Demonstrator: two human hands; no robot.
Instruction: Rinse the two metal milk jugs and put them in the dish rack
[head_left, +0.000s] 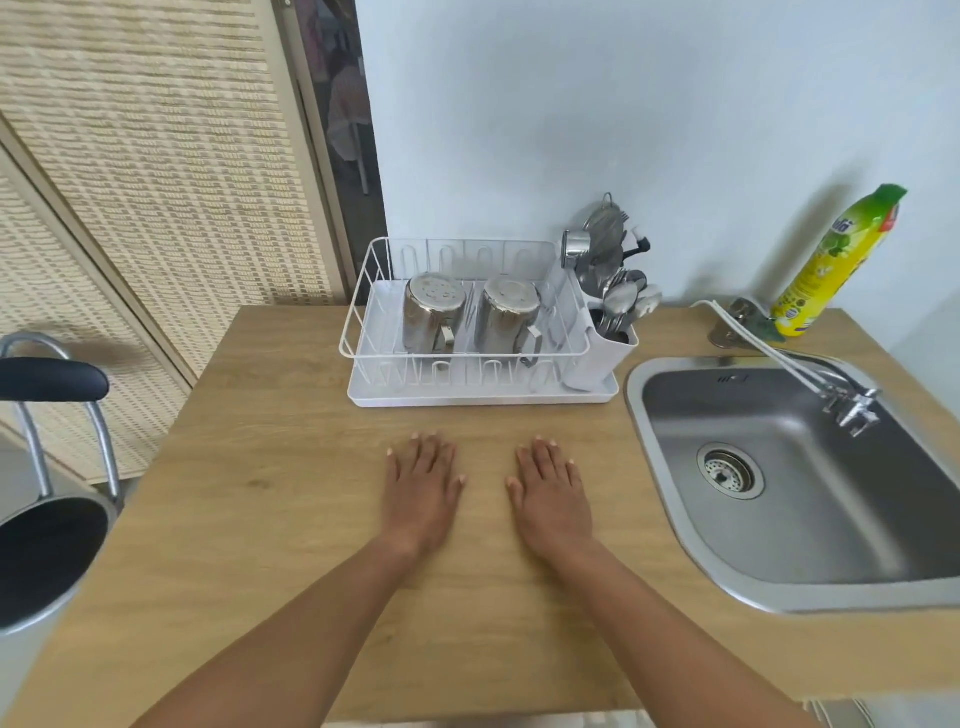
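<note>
Two metal milk jugs stand upside down side by side in the white wire dish rack (358, 332): the left jug (431, 312) and the right jug (506, 317), handles facing me. My left hand (421, 488) and my right hand (550, 493) lie flat, palms down, on the wooden counter in front of the rack. Both hands hold nothing and their fingers are spread.
A steel sink (810, 478) with a tap (847, 405) sits at the right. The rack's cutlery holder (608, 322) is full of spoons and utensils. A yellow dish soap bottle (831, 265) stands behind the sink. A chair (52, 467) is at the counter's left edge.
</note>
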